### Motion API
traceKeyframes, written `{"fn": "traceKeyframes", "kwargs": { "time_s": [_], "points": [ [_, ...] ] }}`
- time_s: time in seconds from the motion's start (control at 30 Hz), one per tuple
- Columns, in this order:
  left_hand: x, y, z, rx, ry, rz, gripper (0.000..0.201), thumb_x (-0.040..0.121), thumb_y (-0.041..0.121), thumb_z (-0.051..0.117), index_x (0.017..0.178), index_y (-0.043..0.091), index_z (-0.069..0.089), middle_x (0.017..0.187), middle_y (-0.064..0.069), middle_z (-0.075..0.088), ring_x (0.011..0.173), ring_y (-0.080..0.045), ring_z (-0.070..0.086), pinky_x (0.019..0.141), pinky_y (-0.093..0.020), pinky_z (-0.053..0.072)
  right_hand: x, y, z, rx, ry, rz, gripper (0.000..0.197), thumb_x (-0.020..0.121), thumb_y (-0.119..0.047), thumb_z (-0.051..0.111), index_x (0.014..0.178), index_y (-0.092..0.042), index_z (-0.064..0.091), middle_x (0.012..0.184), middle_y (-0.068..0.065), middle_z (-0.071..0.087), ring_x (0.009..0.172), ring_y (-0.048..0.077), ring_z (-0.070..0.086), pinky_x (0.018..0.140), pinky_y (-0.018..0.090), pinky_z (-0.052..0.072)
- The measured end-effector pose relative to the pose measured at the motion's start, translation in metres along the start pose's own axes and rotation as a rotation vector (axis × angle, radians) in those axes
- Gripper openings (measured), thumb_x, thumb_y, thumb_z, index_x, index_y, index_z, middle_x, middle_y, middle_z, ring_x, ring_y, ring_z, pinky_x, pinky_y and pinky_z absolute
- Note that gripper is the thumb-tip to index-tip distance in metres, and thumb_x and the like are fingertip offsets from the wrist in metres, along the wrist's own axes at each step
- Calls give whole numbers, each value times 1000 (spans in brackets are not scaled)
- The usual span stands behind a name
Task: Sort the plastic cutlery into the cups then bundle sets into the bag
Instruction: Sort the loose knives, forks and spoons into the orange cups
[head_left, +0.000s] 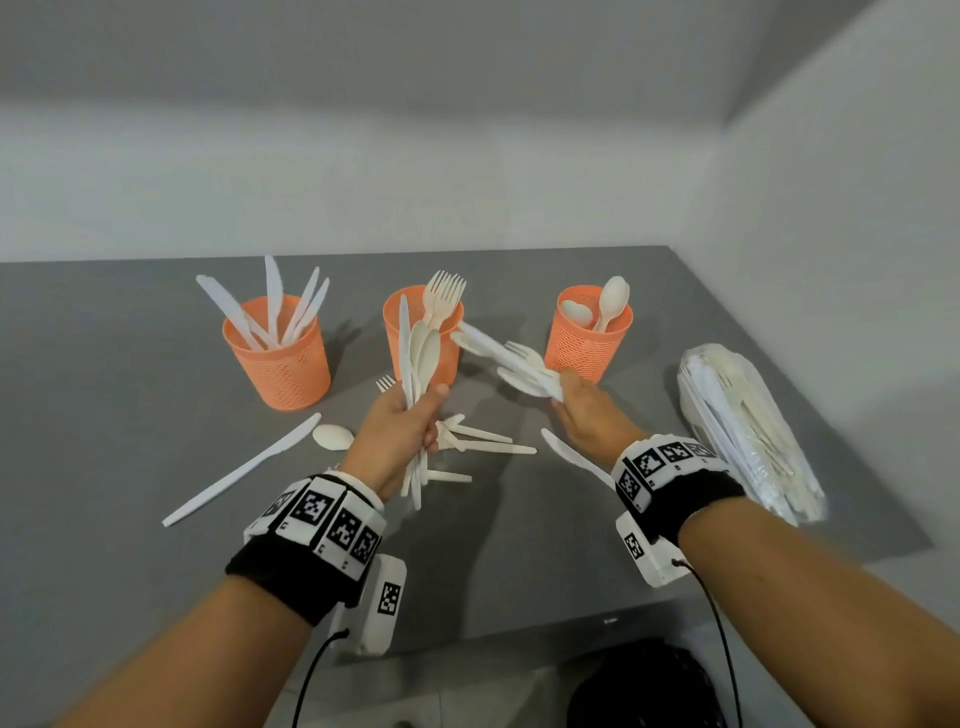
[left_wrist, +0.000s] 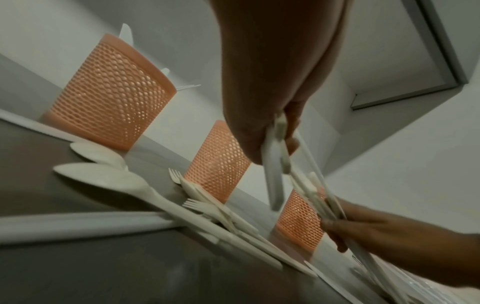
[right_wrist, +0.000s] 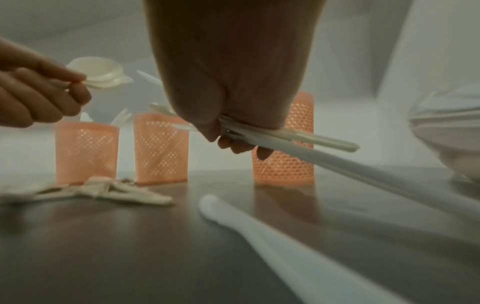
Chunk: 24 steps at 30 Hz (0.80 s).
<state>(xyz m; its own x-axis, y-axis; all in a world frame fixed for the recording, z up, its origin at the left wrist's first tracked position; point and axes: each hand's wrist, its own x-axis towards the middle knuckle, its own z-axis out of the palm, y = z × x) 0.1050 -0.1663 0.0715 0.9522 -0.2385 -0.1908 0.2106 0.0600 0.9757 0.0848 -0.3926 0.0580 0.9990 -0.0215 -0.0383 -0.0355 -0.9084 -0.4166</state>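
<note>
Three orange mesh cups stand in a row on the grey table: the left cup (head_left: 280, 358) holds knives, the middle cup (head_left: 423, 322) forks, the right cup (head_left: 589, 332) spoons. My left hand (head_left: 410, 421) grips an upright bunch of cutlery (head_left: 418, 358), spoons and a knife, in front of the middle cup. My right hand (head_left: 576, 400) grips a second bunch of cutlery (head_left: 506, 358) pointing left, with a knife, a fork and a spoon. The clear plastic bag (head_left: 748, 426) filled with cutlery lies at the right.
Loose pieces lie on the table (head_left: 130, 415): a long knife (head_left: 244, 467), a spoon (head_left: 332, 436), a small pile (head_left: 478, 441) between my hands, and a knife (head_left: 571, 457) under my right wrist. Walls close off the back and right. A dark object (head_left: 644, 686) sits below the front edge.
</note>
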Motion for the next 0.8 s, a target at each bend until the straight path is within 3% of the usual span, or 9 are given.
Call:
{"fn": "traceKeyframes", "kwargs": {
  "time_s": [0.1, 0.2, 0.23, 0.3, 0.37, 0.47, 0.53, 0.63, 0.8],
  "points": [
    [0, 1, 10, -48, 5, 45, 24, 91, 18, 58, 71, 17, 44, 40, 10, 37, 37, -6, 33, 43, -21, 35, -2, -11, -11, 179, 91, -74, 6, 97, -14, 36, 103, -11, 35, 87, 2, 46, 80, 23, 43, 67, 25, 32],
    [6, 4, 25, -69, 36, 66, 24, 85, 21, 65, 69, 18, 49, 44, 10, 38, 39, -7, 34, 45, -22, 36, 2, -36, -15, 375, 107, -71, 29, 99, -18, 35, 123, -2, 38, 108, 10, 50, 96, 21, 48, 87, 34, 40],
    [8, 6, 31, -83, 35, 76, 20, 84, 23, 67, 70, 17, 52, 48, 7, 40, 42, -8, 35, 47, -23, 36, 3, -47, -15, 457, 101, -58, 34, 99, -19, 36, 127, -1, 36, 105, 8, 51, 92, 18, 49, 87, 37, 42],
    [11, 13, 39, -131, 1, 103, 15, 84, 25, 67, 81, 13, 59, 58, -3, 47, 43, -9, 39, 48, -23, 37, 4, -68, -13, 637, 56, -50, 33, 100, -21, 35, 128, -6, 39, 87, -2, 51, 74, 9, 50, 72, 29, 48],
    [13, 20, 44, -197, -55, 110, 21, 86, 23, 64, 93, 4, 59, 58, -8, 52, 41, -11, 45, 43, -23, 40, 4, -83, -11, 818, -53, -33, 29, 100, -21, 34, 126, -11, 44, 75, -5, 49, 63, 5, 47, 59, 18, 46],
    [17, 28, 39, -238, -96, 76, 20, 86, 23, 63, 89, 4, 58, 44, -3, 50, 35, -16, 45, 37, -24, 42, 6, -92, -10, 1038, -220, 13, 19, 99, -23, 37, 104, -14, 54, 70, 0, 48, 59, 9, 46, 57, 22, 43],
    [20, 29, 33, -225, -120, 48, 19, 83, 25, 66, 81, 7, 58, 42, -2, 48, 35, -16, 45, 38, -24, 41, 7, -96, -12, 1152, -316, 53, 23, 98, -19, 36, 85, -12, 54, 66, 3, 45, 57, 12, 43, 56, 22, 39],
    [22, 31, 27, -221, -133, -4, 22, 84, 22, 65, 73, 6, 55, 40, -2, 48, 34, -15, 45, 37, -23, 42, 8, -102, -16, 1163, -381, 76, 31, 97, -17, 32, 75, -8, 51, 62, 2, 40, 54, 11, 39, 54, 21, 37],
    [24, 32, 23, -240, -47, -1, 23, 83, 20, 66, 69, 8, 54, 41, -4, 43, 34, -16, 42, 37, -22, 40, 11, -105, -12, 1110, -375, 18, 35, 101, -22, 29, 79, -8, 52, 70, 5, 47, 62, 12, 47, 64, 21, 44]
  ]
}}
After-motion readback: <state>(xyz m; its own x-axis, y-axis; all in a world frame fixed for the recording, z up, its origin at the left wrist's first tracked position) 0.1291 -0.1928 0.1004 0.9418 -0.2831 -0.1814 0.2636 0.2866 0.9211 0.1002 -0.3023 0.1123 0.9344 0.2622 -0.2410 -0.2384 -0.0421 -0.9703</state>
